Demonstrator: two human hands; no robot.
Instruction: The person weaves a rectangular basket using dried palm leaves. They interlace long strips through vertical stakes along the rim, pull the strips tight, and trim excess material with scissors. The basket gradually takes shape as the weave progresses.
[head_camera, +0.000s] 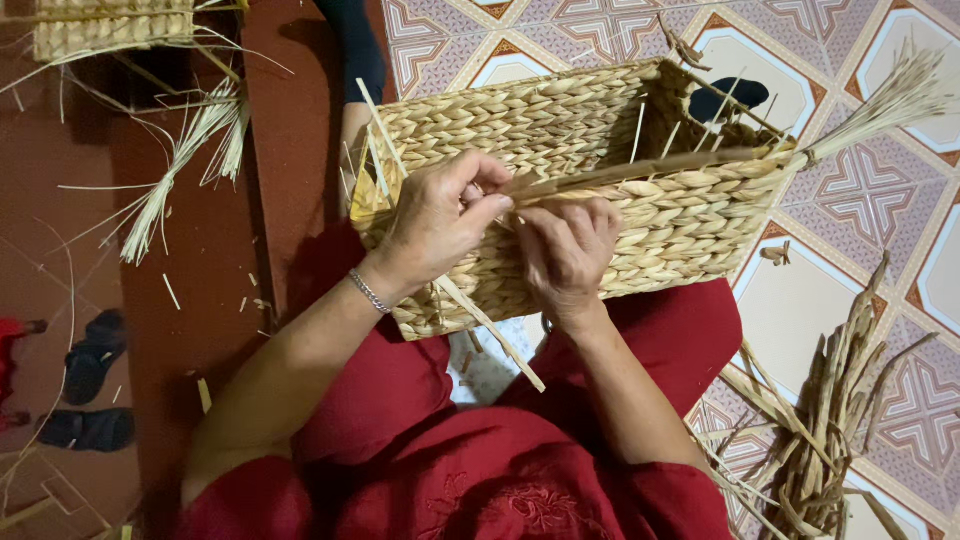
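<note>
Head view, near to far. I see red clothing (480, 480) filling the bottom of frame, the person seated with a woven basket (600, 190) resting on the lap, tipped on its side with the open mouth facing away to the upper right.

Left hand (440, 215), bracelet (368, 291) at the wrist, has thumb and forefinger pressed together, pinching the near end of a long flat straw strand (640, 170). Right hand (568, 245) is curled against the basket wall just beside it, fingertips bent in on the weave. I cannot tell whether it grips the strand or only braces the basket.

The strand runs along the basket's upper edge and ends in a frayed tuft (900, 95) past the far corner.

My read on handling: the basket looks light, fairly stiff in the braided wall, and rough enough not to slip. Loose stalks (375, 150) poking out at the left corner look brittle, so I'd avoid them. Best hold is the thick braided rim or a flat side wall. The strand looks pliable but likely to split if kinked, so pinch it flat and close to the weave.

Lower right, a bundle of dried leaves (830, 430) lies on the tiled floor (800, 300). Left, a straw bunch (190, 150) on the dark red floor (200, 300), sandals (95, 355) near the edge. Another basket (110, 25) top left.
</note>
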